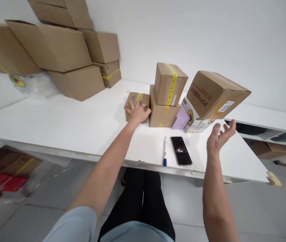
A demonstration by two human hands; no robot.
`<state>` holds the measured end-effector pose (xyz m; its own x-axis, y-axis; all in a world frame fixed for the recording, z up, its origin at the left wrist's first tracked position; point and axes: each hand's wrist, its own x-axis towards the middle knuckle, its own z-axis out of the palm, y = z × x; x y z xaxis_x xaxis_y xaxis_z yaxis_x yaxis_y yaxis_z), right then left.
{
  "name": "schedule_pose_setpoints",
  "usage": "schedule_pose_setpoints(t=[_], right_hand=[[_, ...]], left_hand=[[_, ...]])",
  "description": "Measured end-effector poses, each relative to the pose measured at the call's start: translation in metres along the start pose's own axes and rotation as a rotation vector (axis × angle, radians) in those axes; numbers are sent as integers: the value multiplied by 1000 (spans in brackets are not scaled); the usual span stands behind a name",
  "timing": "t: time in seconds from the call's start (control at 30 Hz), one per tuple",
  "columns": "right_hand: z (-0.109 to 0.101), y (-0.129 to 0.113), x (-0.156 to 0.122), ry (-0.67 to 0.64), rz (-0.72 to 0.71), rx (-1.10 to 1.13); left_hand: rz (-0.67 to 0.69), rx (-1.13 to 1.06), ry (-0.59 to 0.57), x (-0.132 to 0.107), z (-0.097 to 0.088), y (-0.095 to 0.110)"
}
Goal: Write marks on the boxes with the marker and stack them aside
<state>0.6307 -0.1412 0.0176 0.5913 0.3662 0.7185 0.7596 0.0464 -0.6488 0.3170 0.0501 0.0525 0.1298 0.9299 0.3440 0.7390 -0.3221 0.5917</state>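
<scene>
My left hand (138, 112) rests with fingers spread on a small cardboard box (130, 99) that has yellow tape over its top. Right beside that box, a taped carton (162, 117) carries another taped carton (162, 84). My right hand (220, 136) is raised over the table's right part, fingers apart and slightly curled, holding nothing. Nearest to it is a large brown carton (206, 94) printed "BOPP", sitting tilted on a white box with avocado pictures (195, 126). Between the stacks stands a light purple box (180, 118).
A blue-capped marker (165, 151) and a black phone (181, 150) lie near the front edge of the white table (102, 131). Several large cartons (57, 47) are piled at the back left. White shelves (271, 134) hold boxes at the right. A yellowish piece (274, 178) covers the table corner.
</scene>
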Motion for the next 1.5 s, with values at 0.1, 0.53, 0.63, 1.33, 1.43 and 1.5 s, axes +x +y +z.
schedule_pose_setpoints(t=[0.1,0.53,0.63,1.33,1.43,1.5], right_hand=[[-23,3,-54,53,129,99],[-31,-38,-171,-87,360,295],[-21,-49,-182,-170,354,333],[44,-84,-158,-918,107,-401],[42,-80,-157,-903,104,-402],[41,-75,-156,-880,100,-373]], left_hand=[[-6,7,45,1,-10,-28],[-101,-58,27,13,-38,-78],[-32,-77,63,-5,-40,-81],[246,-250,149,-216,-68,-58],[279,-279,192,-220,-61,-57],[291,-295,187,-220,-61,-57]])
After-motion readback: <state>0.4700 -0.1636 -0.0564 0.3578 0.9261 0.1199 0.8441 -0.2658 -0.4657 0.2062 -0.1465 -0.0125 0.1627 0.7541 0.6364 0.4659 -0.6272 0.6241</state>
